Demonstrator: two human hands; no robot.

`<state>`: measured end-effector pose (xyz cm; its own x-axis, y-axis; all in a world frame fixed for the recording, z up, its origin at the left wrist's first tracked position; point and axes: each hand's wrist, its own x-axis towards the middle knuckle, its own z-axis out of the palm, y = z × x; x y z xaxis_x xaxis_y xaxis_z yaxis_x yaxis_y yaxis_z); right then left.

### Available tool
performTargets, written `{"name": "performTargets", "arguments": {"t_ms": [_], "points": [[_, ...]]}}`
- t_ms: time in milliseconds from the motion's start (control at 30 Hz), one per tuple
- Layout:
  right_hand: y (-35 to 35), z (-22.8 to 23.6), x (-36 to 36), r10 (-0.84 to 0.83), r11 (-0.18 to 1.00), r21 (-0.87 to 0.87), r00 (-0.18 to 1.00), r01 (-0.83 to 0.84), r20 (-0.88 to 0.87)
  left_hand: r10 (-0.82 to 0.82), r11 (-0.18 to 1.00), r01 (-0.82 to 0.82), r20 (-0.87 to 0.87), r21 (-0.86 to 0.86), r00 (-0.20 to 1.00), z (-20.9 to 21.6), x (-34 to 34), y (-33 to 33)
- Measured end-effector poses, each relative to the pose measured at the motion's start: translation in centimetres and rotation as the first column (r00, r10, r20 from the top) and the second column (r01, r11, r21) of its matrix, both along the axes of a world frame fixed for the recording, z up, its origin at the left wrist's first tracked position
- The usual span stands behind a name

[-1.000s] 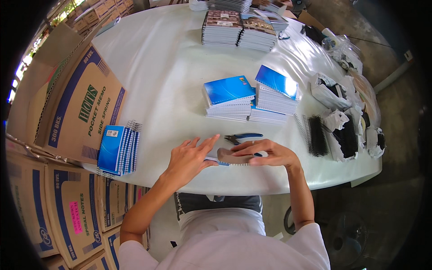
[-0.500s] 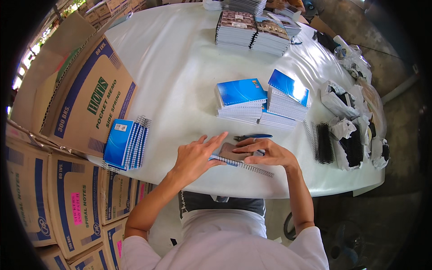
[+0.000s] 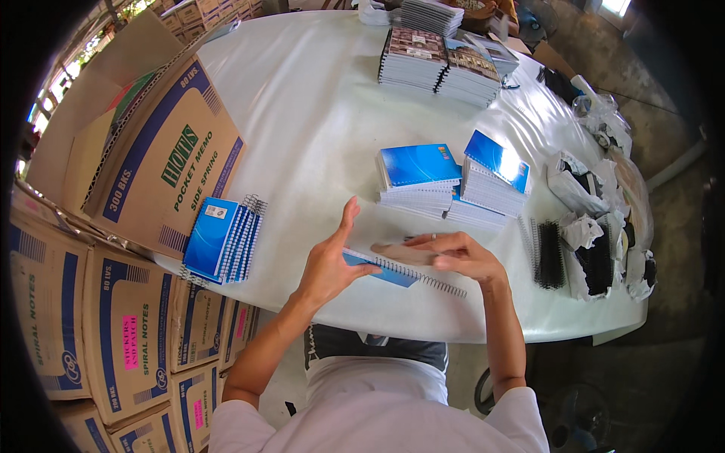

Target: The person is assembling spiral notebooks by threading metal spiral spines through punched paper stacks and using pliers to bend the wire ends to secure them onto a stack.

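Note:
My left hand (image 3: 325,266) holds a small blue notebook (image 3: 391,275) by its left end, thumb across the cover and index finger raised. A metal spiral wire (image 3: 444,286) runs through the holes along the notebook's upper edge, and its loose end sticks out past the right side. In my right hand (image 3: 472,260) is a flat brownish pad (image 3: 400,253), smeared by motion, close against the coil. Whether it touches the wire I cannot tell. Beyond the hands stand stacks of punched blue notebooks (image 3: 419,166) without wire.
Wire-bound blue notebooks (image 3: 211,238) lie at the left beside a large carton (image 3: 170,162). Wrapped bundles of dark spiral wires (image 3: 596,260) and loose wires (image 3: 549,253) lie at the right. Thicker bound books (image 3: 411,57) are stacked at the back. Cartons (image 3: 124,332) stand below the table's left edge.
The notebook has tilted, showing more of its blue cover. The pad has risen from lying flat and now blurs along the coil. Less wire sticks out at the right. The whole view has shifted slightly.

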<state>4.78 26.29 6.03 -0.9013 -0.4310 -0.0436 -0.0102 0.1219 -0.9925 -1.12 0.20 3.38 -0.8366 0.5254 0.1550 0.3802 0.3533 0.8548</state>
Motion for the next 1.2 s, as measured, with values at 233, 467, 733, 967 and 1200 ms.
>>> {"name": "performTargets", "arguments": {"t_ms": [233,467,733,967,1200], "points": [[-0.5,0.5,-0.3,-0.013,0.991,0.13,1.0,0.014,-0.01,0.042,0.992,-0.05,0.068,0.117,0.997,-1.6,0.2,0.1],[0.2,0.6,-0.6,0.017,1.0,0.02,1.0,-0.017,0.023,0.009,0.988,-0.019,0.069,0.154,0.998,-2.1,-0.2,-0.3],[-1.6,0.8,-1.0,0.037,0.969,0.246,0.998,-0.022,-0.059,-0.016,0.973,-0.017,0.14,0.231,0.99,-2.8,-0.4,-0.4],[-1.3,0.5,-1.5,0.105,0.987,0.139,0.986,-0.087,-0.128,-0.031,0.962,-0.016,0.167,0.273,0.986,-3.0,-0.4,-0.4],[-2.0,0.4,-1.6,0.047,0.994,0.102,0.995,-0.038,-0.084,-0.049,0.944,-0.045,0.274,0.327,0.961,-3.4,-0.5,-0.5]]}}
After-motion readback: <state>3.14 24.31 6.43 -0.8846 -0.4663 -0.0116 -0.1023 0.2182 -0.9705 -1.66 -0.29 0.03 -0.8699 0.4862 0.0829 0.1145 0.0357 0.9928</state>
